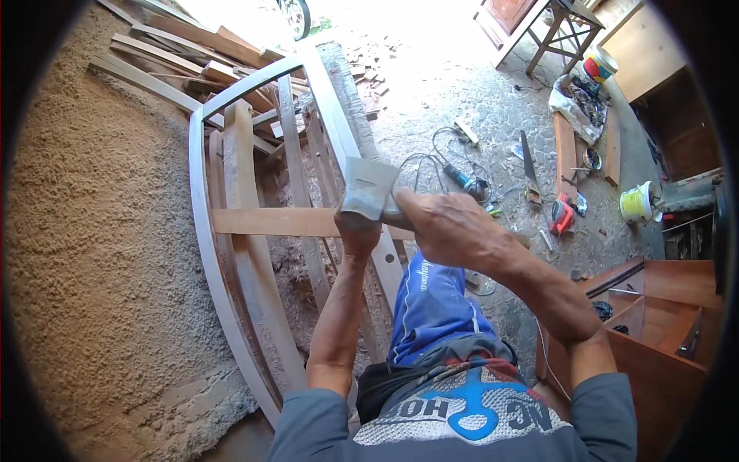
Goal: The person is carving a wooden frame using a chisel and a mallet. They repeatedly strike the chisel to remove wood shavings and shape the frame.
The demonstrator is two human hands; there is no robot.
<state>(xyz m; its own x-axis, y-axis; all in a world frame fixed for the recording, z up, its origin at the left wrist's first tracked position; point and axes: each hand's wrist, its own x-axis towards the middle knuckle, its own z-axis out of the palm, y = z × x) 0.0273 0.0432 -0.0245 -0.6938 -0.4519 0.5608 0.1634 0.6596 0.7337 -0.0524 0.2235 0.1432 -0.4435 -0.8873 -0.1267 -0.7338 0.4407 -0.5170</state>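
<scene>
My right hand is wrapped round the handle of a hatchet-like tool, close behind its broad grey metal head with a small slot. My left hand is closed just below that head, which partly covers its fingers. What the left hand grips is hidden. Both hands are over a long, curved wooden frame with pale grey edges. A light brown cross slat spans the frame and reaches the left hand. Near the right hand, a round dark hole shows in the frame's right rail.
Loose boards lie piled at the far left, beside a rough sandy wall. On the floor at right are a corded power tool, a handsaw, a red tool and a white bucket. A brown cabinet stands at lower right.
</scene>
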